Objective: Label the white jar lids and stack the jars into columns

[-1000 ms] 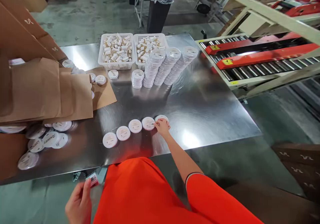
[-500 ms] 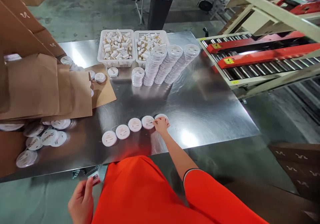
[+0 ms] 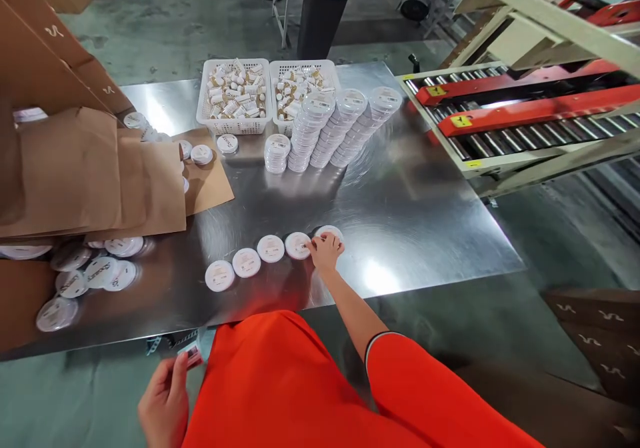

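Observation:
Five flat round containers with printed white tops form a slightly slanting row near the table's front edge. My right hand point(image 3: 326, 251) is over the rightmost round container point(image 3: 331, 231), fingers curled onto its top and hiding much of it. Its thumb side comes close to the right edge of the neighbouring round container point(image 3: 298, 245). A small dark mark shows near those fingertips, too small to make out. My left hand point(image 3: 165, 395) hangs in front of the table at lower left, pinching a small label strip point(image 3: 192, 355) with dark and reddish print between thumb and forefinger.
Stacks of round containers point(image 3: 320, 128) stand on the metal table point(image 3: 425, 215), before two white baskets point(image 3: 235, 126) of small bottles. Brown cardboard point(image 3: 100, 175) and loose round containers point(image 3: 103, 273) lie left. A roller conveyor point(image 3: 500, 148) adjoins at right; cartons point(image 3: 590, 335) sit lower right.
My right hand and the rightmost container have shifted slightly to the right, widening the gap to its neighbour. My left hand still holds the label strip in nearly the same place.

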`<state>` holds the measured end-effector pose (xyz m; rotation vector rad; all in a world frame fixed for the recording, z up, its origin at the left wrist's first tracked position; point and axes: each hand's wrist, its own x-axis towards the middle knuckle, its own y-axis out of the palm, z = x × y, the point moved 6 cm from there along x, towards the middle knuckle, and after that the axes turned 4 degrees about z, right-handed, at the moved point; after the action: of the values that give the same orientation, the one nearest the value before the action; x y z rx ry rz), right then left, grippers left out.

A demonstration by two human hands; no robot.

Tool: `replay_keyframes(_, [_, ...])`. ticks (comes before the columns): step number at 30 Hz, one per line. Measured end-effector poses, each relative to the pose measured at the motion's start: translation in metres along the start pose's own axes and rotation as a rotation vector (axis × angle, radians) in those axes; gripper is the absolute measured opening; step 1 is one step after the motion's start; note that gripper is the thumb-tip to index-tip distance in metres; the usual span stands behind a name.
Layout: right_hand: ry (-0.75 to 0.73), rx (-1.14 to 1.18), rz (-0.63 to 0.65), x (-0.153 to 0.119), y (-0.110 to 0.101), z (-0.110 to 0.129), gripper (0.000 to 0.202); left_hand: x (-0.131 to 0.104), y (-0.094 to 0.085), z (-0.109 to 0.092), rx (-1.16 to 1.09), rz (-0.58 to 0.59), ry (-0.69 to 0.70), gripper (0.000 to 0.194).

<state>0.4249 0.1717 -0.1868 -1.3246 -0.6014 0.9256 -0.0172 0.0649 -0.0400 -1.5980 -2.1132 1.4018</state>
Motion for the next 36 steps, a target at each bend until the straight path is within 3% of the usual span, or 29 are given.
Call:
replay_keyframes(4, [0.019,0.034,-0.094,-0.010,0.005,-0.004,0.022,0.000,0.002,-0.002,-0.021,0.022,0.017,0.044])
replay_keyframes(8, [0.017,0.073,-0.118,-0.012,-0.003,0.002,0.024,-0.002,0.003,-0.014,-0.057,0.016,0.069,0.043])
replay_keyframes(10, [0.072,0.158,-0.157,-0.017,-0.016,0.012,0.025,-0.004,0.000,-0.026,-0.071,-0.021,0.128,0.040])
replay_keyframes(12, [0.030,0.358,-0.148,-0.034,-0.031,0.038,0.028,-0.007,-0.002,-0.041,-0.081,-0.064,0.199,0.038])
replay_keyframes(14, [-0.205,0.680,0.039,-0.064,-0.044,0.088,0.029,-0.009,-0.003,-0.055,-0.102,-0.092,0.262,0.036])
replay_keyframes(17, [-0.630,1.177,0.657,-0.140,-0.065,0.175,0.027,-0.011,0.001,-0.070,-0.139,-0.085,0.354,0.036])
replay_keyframes(19, [-0.654,1.359,0.896,-0.178,-0.080,0.210,0.021,-0.011,0.005,-0.071,-0.162,-0.063,0.379,0.035])
replay_keyframes(20, [-0.613,1.417,0.953,-0.189,-0.085,0.219,0.017,-0.010,0.006,-0.070,-0.185,-0.059,0.382,0.032])
replay_keyframes(23, [-0.520,1.460,0.974,-0.195,-0.092,0.228,0.013,-0.009,0.008,-0.063,-0.324,-0.046,0.394,0.029])
replay_keyframes(26, [-0.555,1.403,0.966,-0.190,-0.093,0.222,0.013,-0.008,0.013,-0.060,-0.406,0.054,0.404,0.030])
replay_keyframes(29, [-0.562,1.362,0.957,-0.188,-0.091,0.214,0.014,-0.008,0.016,-0.058,-0.333,0.091,0.328,0.029])
replay_keyframes(36, [-0.497,1.314,0.888,-0.194,-0.089,0.209,0.009,-0.011,0.017,-0.065,-0.012,-0.032,0.327,0.031])
